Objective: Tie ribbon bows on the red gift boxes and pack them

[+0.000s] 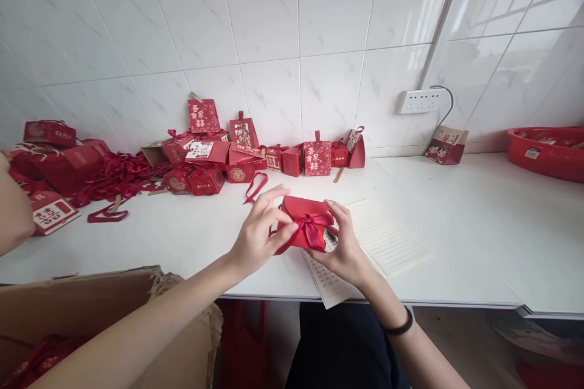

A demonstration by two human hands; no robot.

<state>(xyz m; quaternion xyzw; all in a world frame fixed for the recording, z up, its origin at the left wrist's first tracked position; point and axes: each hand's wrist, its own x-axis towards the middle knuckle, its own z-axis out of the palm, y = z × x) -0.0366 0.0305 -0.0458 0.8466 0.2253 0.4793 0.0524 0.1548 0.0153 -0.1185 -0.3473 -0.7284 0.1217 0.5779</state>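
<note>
Held above the front part of the white table is a small red gift box (pixel 301 208), its dark red ribbon (pixel 312 232) tied in a bow across the front. My right hand (pixel 343 249) grips the box by its right side, thumb below and fingers at the top corner. At the left, my left hand (pixel 262 231) has its thumb and a finger at the bow's knot, pinching the ribbon; the other fingers are raised beside the box. Beneath the hands lies an open notebook (pixel 381 237) with handwriting on its left page.
Several red gift boxes (pixel 317 158) stand along the tiled wall, with a heap of red ribbons (pixel 123 173) farther left. A cardboard carton (pixel 91 292) is below the table's front left edge. A red basin (pixel 542 158) sits far right. Another person's arm (pixel 13 206) enters at left.
</note>
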